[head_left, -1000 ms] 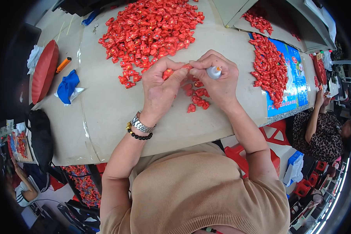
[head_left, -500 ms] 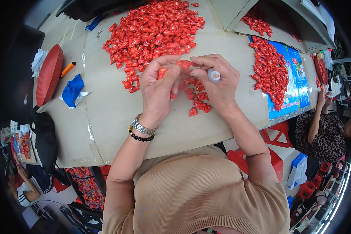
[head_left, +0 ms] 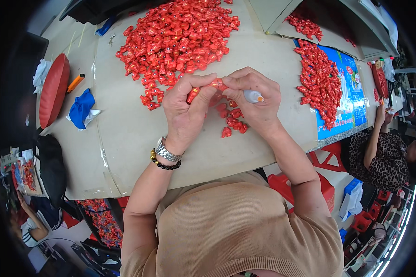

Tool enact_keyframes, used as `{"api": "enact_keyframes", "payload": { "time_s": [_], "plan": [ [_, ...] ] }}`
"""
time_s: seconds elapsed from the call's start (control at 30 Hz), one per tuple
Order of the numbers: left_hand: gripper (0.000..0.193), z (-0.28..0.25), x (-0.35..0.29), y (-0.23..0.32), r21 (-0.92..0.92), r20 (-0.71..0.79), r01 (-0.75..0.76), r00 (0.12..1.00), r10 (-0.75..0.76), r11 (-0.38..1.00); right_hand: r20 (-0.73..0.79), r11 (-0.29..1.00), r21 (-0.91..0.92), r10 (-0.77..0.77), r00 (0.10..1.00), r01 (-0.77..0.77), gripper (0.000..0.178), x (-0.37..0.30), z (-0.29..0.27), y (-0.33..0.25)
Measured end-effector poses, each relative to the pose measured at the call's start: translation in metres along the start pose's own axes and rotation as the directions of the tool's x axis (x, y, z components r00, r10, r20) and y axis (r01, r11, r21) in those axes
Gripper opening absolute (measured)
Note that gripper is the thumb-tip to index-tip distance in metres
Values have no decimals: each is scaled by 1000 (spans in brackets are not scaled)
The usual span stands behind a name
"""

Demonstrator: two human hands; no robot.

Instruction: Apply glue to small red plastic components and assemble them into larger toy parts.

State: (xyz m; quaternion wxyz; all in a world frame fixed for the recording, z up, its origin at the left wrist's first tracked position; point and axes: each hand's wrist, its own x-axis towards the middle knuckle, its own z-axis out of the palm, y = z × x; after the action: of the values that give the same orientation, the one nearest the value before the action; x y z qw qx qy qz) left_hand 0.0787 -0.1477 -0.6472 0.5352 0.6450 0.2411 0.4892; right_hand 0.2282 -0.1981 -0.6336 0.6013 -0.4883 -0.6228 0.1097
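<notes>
Between my two hands is a small red figurine (head_left: 217, 84), pinched by the fingertips of both. My left hand (head_left: 187, 102) also has another red piece (head_left: 192, 95) tucked between its fingers. In my right hand (head_left: 258, 94) a white bottle with an orange tip (head_left: 253, 96) lies across the palm side, its tip pointing right. Just beyond and under my hands several loose red pieces (head_left: 235, 123) rest on the table (head_left: 138, 152). A large heap of red figurines (head_left: 180, 39), some with small eye-like dots, spreads at the far side.
A second heap of red pieces (head_left: 320, 83) covers part of a blue printed sheet (head_left: 328, 131) to the right, beside a grey cabinet (head_left: 305, 18). Along the left lie a red tray (head_left: 54, 90), an orange marker (head_left: 76, 82) and a blue cloth (head_left: 82, 108). A co-worker (head_left: 379, 152) sits at right.
My fingertips have closed in together on the red figurine. The bottle in my right hand has tilted, its tip swinging to the right.
</notes>
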Motion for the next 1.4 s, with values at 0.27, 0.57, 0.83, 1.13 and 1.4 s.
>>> {"api": "enact_keyframes", "payload": {
  "time_s": [0.27, 0.57, 0.83, 1.13, 1.4],
  "plan": [
    [13, 0, -2, 2, 113, -19, -56, 998, 59, 992, 4, 999, 39, 29, 1000, -29, 20, -3, 2, -1],
    [13, 3, 0, 8, 124, -50, 42, 998, -36, 991, 12, 999, 36, 17, 1000, -17, 12, -1, -2, -1],
    [26, 5, 10, 12, -374, 62, 339, 938, -342, 863, -115, 996, 8, 89, 989, -89, 10, 10, -13, -9],
    [37, -3, 7, 4, -816, 442, 550, 792, -422, 177, -409, 668, -347, 523, 748, -658, 10, -4, -109, -10],
    [33, -6, 1, -1, -809, 487, 568, 791, -370, 151, -367, 418, -743, 398, 841, -523, 16, -24, -137, 4]
  ]
}}
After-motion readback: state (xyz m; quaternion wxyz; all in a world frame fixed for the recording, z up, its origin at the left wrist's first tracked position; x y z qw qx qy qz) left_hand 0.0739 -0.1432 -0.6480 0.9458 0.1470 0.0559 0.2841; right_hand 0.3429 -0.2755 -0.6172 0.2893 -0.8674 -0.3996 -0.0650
